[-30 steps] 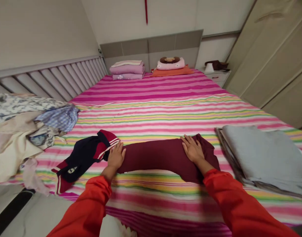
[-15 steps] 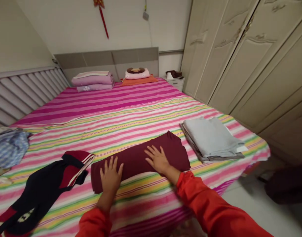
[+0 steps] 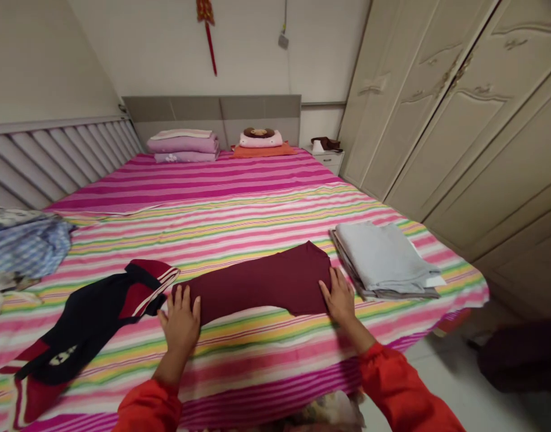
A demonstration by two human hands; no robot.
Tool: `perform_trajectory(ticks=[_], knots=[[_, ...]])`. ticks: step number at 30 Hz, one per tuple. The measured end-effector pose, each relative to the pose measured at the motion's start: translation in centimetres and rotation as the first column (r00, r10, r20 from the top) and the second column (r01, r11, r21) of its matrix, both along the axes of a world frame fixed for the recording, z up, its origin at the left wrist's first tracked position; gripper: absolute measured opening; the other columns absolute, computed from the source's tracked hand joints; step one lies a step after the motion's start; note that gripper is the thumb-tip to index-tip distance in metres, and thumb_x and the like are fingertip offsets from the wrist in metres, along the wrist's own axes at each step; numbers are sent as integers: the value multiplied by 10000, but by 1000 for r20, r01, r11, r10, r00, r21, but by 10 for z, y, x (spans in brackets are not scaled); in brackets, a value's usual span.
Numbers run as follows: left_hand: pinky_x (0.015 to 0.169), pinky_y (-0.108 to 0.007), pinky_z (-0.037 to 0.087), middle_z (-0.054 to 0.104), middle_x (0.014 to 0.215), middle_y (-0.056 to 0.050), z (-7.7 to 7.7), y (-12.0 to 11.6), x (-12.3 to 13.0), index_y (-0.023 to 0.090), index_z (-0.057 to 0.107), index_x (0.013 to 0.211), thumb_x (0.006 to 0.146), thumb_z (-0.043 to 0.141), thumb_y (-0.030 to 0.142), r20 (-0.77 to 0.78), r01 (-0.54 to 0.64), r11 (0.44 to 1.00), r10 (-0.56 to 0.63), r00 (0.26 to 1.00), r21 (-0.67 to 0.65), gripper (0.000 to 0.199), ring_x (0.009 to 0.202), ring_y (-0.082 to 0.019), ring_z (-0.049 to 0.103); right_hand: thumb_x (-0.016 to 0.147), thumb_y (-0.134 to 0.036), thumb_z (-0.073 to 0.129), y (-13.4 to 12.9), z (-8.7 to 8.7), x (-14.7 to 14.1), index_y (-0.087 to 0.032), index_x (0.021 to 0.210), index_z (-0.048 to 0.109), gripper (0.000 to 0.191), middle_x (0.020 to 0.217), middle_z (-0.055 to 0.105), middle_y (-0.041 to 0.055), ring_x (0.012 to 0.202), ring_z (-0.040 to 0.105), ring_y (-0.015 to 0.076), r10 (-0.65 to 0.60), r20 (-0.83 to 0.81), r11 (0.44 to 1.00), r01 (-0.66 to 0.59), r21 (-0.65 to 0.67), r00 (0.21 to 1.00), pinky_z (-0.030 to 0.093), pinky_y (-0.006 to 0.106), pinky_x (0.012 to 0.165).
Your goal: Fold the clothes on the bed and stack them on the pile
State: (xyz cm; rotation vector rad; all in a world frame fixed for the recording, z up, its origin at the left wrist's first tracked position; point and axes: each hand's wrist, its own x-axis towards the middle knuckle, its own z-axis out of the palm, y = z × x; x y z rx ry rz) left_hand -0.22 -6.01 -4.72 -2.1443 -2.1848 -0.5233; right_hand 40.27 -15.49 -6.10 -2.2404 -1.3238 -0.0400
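Maroon folded garment [image 3: 257,282] lies lengthwise across the striped bed [image 3: 257,384]; left hand [image 3: 180,324] open flat at one end, right hand [image 3: 341,298] spread at the other, neither gripping.

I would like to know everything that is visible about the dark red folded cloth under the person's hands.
The maroon garment is plain, matte, soft-looking fabric without visible print, folded into a long flat strip. It lies crosswise on the striped bedsheet, with a pointed corner on its far edge and a stepped near edge. The left hand touches its left end, and the right hand presses its right end, fingers spread.
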Motion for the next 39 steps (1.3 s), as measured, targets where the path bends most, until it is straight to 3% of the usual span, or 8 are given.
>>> perform_trajectory(ticks=[6,10,16,23,27,31,34,39], knots=[[1121,-675,184,389,1535,-154,0,-4,16,132,480,1411,967,297,368,15,-28,999,28,999,15,535,1444,-363,255,664,-533,696,-8,-10,18,-124,1202,585,685,1269,631,212,1236,534,373,-8,-619,973,149,176,785,459,532,985],[1153,-606,205,340,1557,-171,7,-15,69,125,475,1409,934,404,357,107,218,975,-221,969,38,533,1454,-348,254,590,-501,760,5,6,28,-168,875,642,455,891,747,144,864,708,306,4,-812,994,86,67,584,587,410,719],[1200,-488,214,232,1609,-121,3,-56,172,206,294,1512,787,653,371,485,771,637,-667,565,-21,826,1493,-275,165,690,-407,699,7,39,27,-162,766,677,258,739,745,149,753,728,286,37,-936,982,-186,-30,349,597,417,669],[1211,-450,200,60,1638,-149,-12,-74,217,208,110,1558,593,834,363,884,783,619,-333,329,-58,1217,1502,-301,101,749,-289,556,10,61,17,-185,792,693,177,672,718,121,669,712,271,132,-944,972,-226,64,302,543,362,571],[1179,-475,242,67,1631,-177,-12,-70,219,235,54,1555,499,882,327,994,754,647,50,101,-110,1345,1490,-330,146,707,-292,581,34,83,-4,-169,1071,678,396,794,734,90,638,677,221,179,-929,969,-221,110,323,498,295,504],[1160,-442,280,267,1590,-163,-2,-53,196,231,334,1465,693,740,484,848,673,718,459,-264,-179,908,1457,-301,274,627,-214,614,61,101,-52,-229,1408,460,797,1044,725,41,705,662,181,351,-864,900,-385,205,362,517,283,597],[1099,-394,389,530,1414,-167,8,-36,170,165,551,1257,861,489,605,669,599,766,574,-472,-234,595,1319,-266,497,605,-158,595,63,94,-96,-230,1492,354,922,1293,637,66,976,659,219,530,-704,778,-602,182,472,523,319,803],[916,-334,531,741,956,-94,20,-19,151,145,657,1027,865,574,537,677,555,811,514,-526,-184,432,939,-215,698,675,-122,577,38,59,-135,-230,1535,272,918,1091,730,86,952,684,242,579,-448,675,-709,-204,681,492,301,758]])
